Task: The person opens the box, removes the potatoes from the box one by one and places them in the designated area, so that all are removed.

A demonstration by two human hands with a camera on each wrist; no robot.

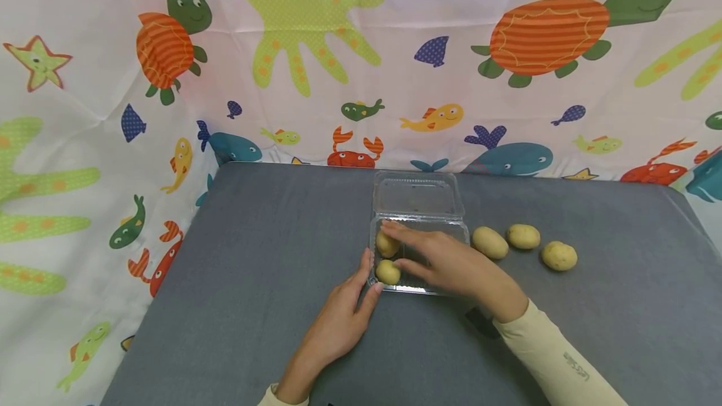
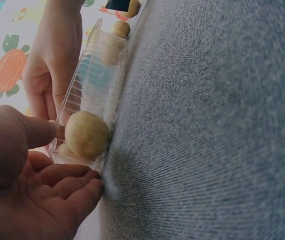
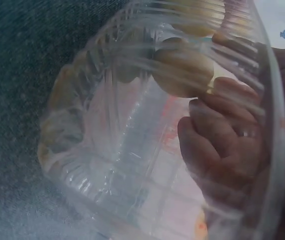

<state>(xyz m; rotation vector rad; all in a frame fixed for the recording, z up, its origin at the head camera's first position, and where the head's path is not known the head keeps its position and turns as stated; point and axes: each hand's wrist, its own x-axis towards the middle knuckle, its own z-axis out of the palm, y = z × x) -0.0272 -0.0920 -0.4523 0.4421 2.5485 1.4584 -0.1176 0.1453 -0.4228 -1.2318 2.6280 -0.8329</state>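
Note:
A clear plastic clamshell box point(image 1: 434, 287) lies with its lid point(image 1: 417, 196) folded back. Inside, along its left wall, are a rear potato point(image 1: 387, 244) and a smaller front potato point(image 1: 388, 272). My left hand point(image 1: 338, 321) holds the box's front left corner, thumb on the front side and fingers along the left. Reaching over the box, my right hand point(image 1: 445, 259) has its fingers and thumb around the rear potato; its thumb tip is close to the front one. Through the plastic, the right wrist view shows curled fingers point(image 3: 212, 135) against a potato point(image 3: 182, 67).
To the right of the box lie three potatoes: a near one point(image 1: 489, 243), a middle one point(image 1: 523, 237) and a far right one point(image 1: 559, 256). All rest on a grey cloth-covered table point(image 1: 282, 224). A curtain point(image 1: 316, 124) with printed sea animals hangs behind and at the left.

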